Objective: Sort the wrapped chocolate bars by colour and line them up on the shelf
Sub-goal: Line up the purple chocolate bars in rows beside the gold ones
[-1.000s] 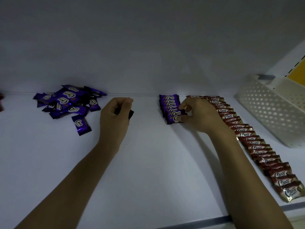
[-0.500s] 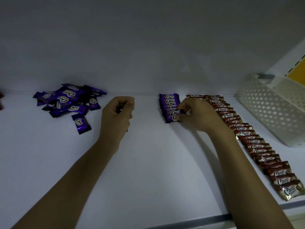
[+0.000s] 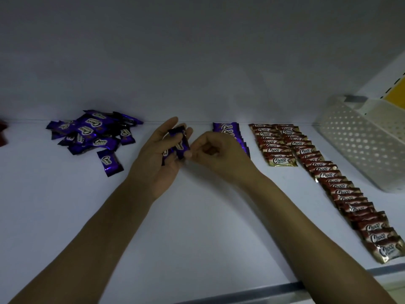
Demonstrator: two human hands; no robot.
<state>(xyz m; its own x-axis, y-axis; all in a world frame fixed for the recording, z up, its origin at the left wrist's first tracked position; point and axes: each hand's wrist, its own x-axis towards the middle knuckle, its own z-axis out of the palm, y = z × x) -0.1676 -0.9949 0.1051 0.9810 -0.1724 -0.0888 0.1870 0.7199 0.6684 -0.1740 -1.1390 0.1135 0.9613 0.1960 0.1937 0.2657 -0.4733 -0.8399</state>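
Observation:
My left hand (image 3: 156, 159) is turned palm up over the white shelf (image 3: 197, 227) with its fingers stretched out. A few purple wrapped bars (image 3: 179, 142) lie across them. My right hand (image 3: 219, 154) reaches in from the right and pinches the near end of one of those purple bars. Behind my right hand is a short row of purple bars (image 3: 228, 128) at the back wall, partly hidden. A loose pile of purple bars (image 3: 92, 132) lies at the back left, with one stray bar (image 3: 109, 162) in front. Two rows of red bars (image 3: 282, 148) run along the right.
The longer red row (image 3: 341, 189) runs diagonally to the shelf's front edge (image 3: 263, 292). A white perforated basket (image 3: 359, 145) stands at the far right. Something red (image 3: 2, 128) shows at the left border. Bare shelf lies between my forearms.
My left hand has uncurled from a fist and turned up, showing the purple bars. My right hand has left the purple row and moved left to one of those bars.

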